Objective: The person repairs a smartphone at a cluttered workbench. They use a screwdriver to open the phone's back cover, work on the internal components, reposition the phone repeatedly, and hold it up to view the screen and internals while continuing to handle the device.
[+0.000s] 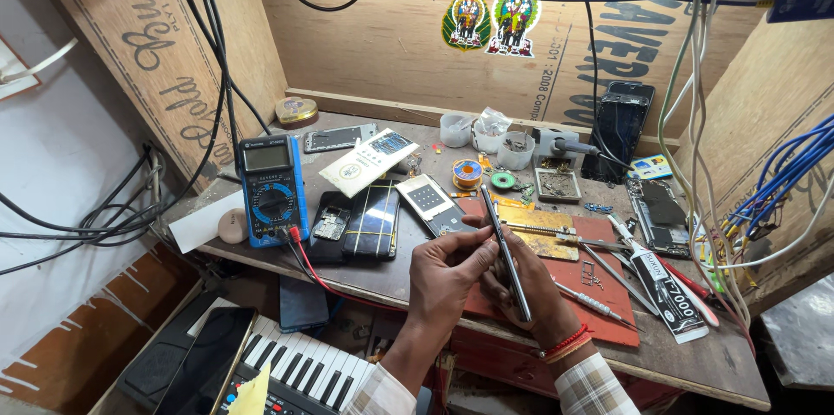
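Observation:
Both my hands hold a slim dark phone (506, 252) edge-on above the front of the workbench. My left hand (443, 280) grips its left side with the thumb along the top edge. My right hand (540, 293), with red threads at the wrist, cups it from behind and below. Under the hands lies a red work mat (599, 289) with a brass-coloured plate (543, 237) and small tools.
A blue multimeter (272, 189) with red and black leads stands at the left. Opened phones (365, 222), small white cups (486, 132), solder spools (467, 173) and a glue tube (665, 285) crowd the bench. A keyboard (304, 376) and a dark phone (204, 363) sit below. Cables hang on both sides.

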`<state>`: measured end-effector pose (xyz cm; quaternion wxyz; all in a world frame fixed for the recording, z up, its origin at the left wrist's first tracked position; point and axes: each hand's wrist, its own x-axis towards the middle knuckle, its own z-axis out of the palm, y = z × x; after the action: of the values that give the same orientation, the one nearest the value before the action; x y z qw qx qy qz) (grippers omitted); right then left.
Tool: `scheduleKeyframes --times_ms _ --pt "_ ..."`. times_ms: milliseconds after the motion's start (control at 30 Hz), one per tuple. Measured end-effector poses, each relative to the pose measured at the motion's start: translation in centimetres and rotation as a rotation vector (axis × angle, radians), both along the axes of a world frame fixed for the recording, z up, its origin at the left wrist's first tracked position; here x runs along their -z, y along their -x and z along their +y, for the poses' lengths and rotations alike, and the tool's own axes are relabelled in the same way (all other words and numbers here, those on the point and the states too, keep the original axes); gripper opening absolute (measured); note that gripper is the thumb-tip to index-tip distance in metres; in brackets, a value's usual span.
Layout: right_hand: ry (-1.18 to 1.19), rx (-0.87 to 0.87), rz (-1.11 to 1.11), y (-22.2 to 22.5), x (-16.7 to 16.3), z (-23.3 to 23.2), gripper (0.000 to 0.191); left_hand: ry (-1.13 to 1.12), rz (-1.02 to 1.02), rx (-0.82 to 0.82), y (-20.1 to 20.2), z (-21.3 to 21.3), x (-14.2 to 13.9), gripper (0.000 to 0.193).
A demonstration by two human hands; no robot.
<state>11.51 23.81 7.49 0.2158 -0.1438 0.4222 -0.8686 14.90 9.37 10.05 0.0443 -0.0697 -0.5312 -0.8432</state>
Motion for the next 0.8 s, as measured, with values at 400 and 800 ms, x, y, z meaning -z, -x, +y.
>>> scheduleKeyframes --times_ms 400,800 --pt "0.093 0.18 0.099 0.1 0.1 0.1 0.037 0.24 0.029 -0.363 -3.1 3.1 -2.1 0.024" --pt "0.202 0.074 0.122 0.6 0.9 0.4 0.034 0.337 0.215 -0.444 -2.1 2.6 -1.3 0.016"
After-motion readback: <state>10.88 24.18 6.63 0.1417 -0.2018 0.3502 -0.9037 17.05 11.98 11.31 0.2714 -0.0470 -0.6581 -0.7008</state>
